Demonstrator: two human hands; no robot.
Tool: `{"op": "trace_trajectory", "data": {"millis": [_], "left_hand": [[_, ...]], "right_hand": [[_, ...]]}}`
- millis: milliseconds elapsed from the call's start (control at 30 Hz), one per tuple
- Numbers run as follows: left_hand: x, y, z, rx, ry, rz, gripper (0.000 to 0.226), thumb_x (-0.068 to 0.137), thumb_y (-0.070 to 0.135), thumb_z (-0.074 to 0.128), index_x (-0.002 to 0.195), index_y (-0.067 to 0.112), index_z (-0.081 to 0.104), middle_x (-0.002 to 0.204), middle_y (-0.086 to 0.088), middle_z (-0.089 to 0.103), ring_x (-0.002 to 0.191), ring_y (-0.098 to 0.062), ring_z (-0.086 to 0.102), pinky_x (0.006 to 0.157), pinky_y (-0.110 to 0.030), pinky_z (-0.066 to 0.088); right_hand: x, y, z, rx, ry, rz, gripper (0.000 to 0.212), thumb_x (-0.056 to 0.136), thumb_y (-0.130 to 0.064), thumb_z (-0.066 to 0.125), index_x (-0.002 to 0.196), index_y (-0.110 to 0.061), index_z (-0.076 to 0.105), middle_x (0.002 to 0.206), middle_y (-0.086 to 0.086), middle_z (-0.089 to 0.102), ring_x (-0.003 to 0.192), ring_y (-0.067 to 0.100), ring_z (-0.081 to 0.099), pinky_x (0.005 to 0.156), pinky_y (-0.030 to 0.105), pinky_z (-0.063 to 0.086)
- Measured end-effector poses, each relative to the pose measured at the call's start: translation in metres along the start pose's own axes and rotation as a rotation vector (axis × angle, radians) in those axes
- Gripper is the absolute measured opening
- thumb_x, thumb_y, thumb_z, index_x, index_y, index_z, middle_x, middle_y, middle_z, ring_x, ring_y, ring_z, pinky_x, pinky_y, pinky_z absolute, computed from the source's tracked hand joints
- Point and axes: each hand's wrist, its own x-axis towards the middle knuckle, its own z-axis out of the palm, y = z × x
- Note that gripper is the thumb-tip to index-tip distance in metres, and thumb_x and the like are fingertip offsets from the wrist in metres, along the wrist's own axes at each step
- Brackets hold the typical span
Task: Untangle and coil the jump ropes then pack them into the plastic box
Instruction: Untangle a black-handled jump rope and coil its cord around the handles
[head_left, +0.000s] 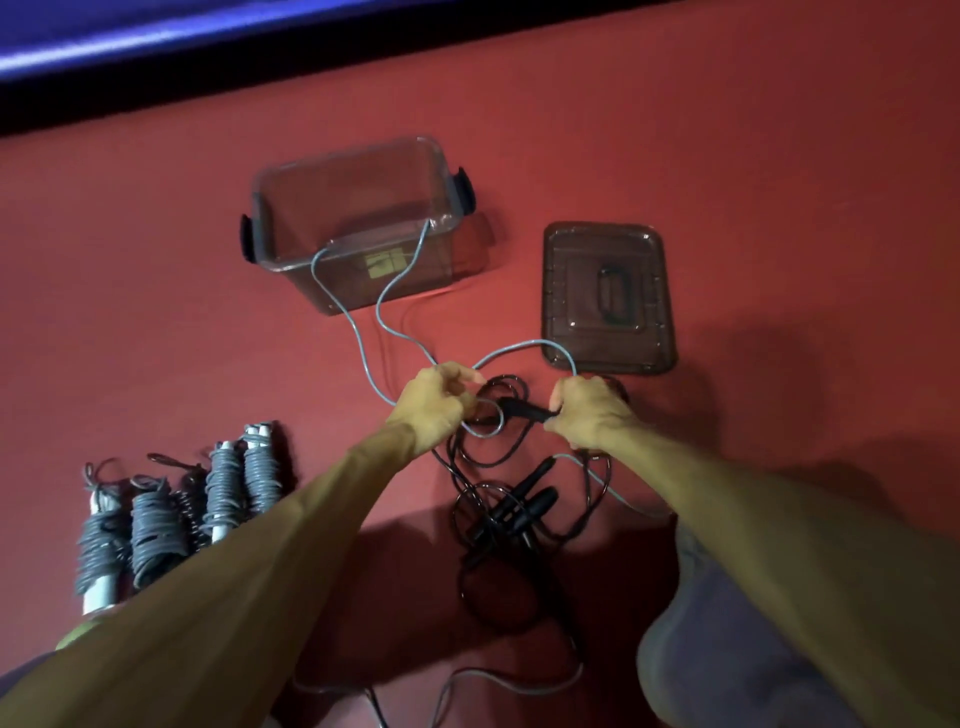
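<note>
A grey jump rope (358, 338) loops over the near rim of the clear plastic box (358, 171) and runs down to my hands. My left hand (434, 402) is closed on that grey rope where it curls into a small loop. My right hand (592, 415) grips a black handle (524, 410) and the grey rope's other strand. Below my hands lies a tangle of black ropes (509, 514) with several black handles. Several coiled ropes (176, 514), wound around their handles, lie in a row at the lower left.
The box's lid (608, 296) lies flat on the red floor (156, 312) to the right of the box. A blue padded edge (208, 36) runs along the top. My knee (727, 639) is at the lower right.
</note>
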Motion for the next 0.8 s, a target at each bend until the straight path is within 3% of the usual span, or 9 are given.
{"op": "trace_trajectory", "data": {"millis": [67,200,400,500,600,633,700,800], "left_hand": [[-0.007,0.016,-0.008,0.072,0.009,0.047,0.026,0.089,-0.003,0.052,0.101,0.015,0.065,0.074,-0.001,0.059,0.068,-0.014,0.055,0.054,-0.008,0.042],[-0.03,0.055,-0.031,0.201,0.03,0.133,0.033,0.087,-0.004,0.052,0.115,0.01,0.063,0.078,0.001,0.059,0.068,-0.012,0.053,0.053,-0.007,0.039],[-0.089,0.107,-0.069,0.412,0.166,0.278,0.052,0.082,0.003,0.062,0.133,0.014,0.058,0.12,-0.007,0.063,0.113,-0.021,0.058,0.082,-0.015,0.037],[-0.116,0.126,-0.087,0.439,0.26,0.365,0.042,0.083,0.023,0.068,0.125,0.019,0.064,0.113,-0.003,0.067,0.107,-0.022,0.063,0.083,-0.022,0.042],[-0.144,0.143,-0.101,0.52,0.346,0.404,0.061,0.073,0.055,0.053,0.123,0.022,0.062,0.113,-0.004,0.067,0.108,-0.024,0.06,0.092,-0.039,0.048],[-0.156,0.15,-0.104,0.509,0.372,0.425,0.063,0.072,0.057,0.051,0.123,0.021,0.062,0.113,-0.004,0.066,0.107,-0.024,0.059,0.092,-0.041,0.047],[-0.179,0.163,-0.109,0.418,0.444,0.471,0.045,0.086,0.042,0.061,0.122,0.015,0.063,0.107,-0.002,0.065,0.099,-0.022,0.058,0.085,-0.032,0.043],[-0.206,0.171,-0.117,0.274,0.599,0.562,0.022,0.095,0.024,0.061,0.11,0.009,0.066,0.09,0.001,0.061,0.084,-0.019,0.054,0.068,-0.027,0.032]], "right_hand": [[-0.009,-0.011,-0.02,-0.045,0.012,-0.028,0.008,0.082,-0.023,0.069,0.081,-0.022,0.061,0.091,0.002,0.062,0.085,0.021,0.06,0.079,0.025,0.046],[-0.03,-0.042,-0.059,0.099,0.145,-0.134,0.016,0.078,-0.026,0.075,0.072,-0.026,0.061,0.088,0.002,0.07,0.088,0.021,0.066,0.083,0.032,0.053],[-0.08,-0.108,-0.115,0.274,0.208,-0.326,0.017,0.075,-0.027,0.08,0.072,-0.026,0.063,0.076,-0.005,0.069,0.073,0.012,0.064,0.073,0.026,0.052],[-0.11,-0.139,-0.137,0.339,0.236,-0.416,0.02,0.072,-0.031,0.082,0.078,-0.025,0.063,0.075,-0.004,0.07,0.071,0.012,0.064,0.069,0.025,0.049],[-0.143,-0.168,-0.159,0.378,0.288,-0.519,0.025,0.07,-0.035,0.083,0.078,-0.026,0.061,0.085,0.001,0.071,0.078,0.012,0.064,0.065,0.023,0.046],[-0.153,-0.177,-0.166,0.399,0.3,-0.559,0.025,0.071,-0.035,0.083,0.079,-0.026,0.06,0.091,0.003,0.071,0.084,0.011,0.064,0.065,0.021,0.046],[-0.176,-0.194,-0.178,0.415,0.331,-0.634,0.025,0.074,-0.035,0.081,0.081,-0.025,0.06,0.097,0.002,0.07,0.091,0.009,0.062,0.067,0.02,0.044],[-0.206,-0.214,-0.192,0.512,0.393,-0.75,0.022,0.081,-0.036,0.076,0.082,-0.022,0.059,0.086,-0.004,0.067,0.076,0.002,0.06,0.067,0.02,0.041]]}}
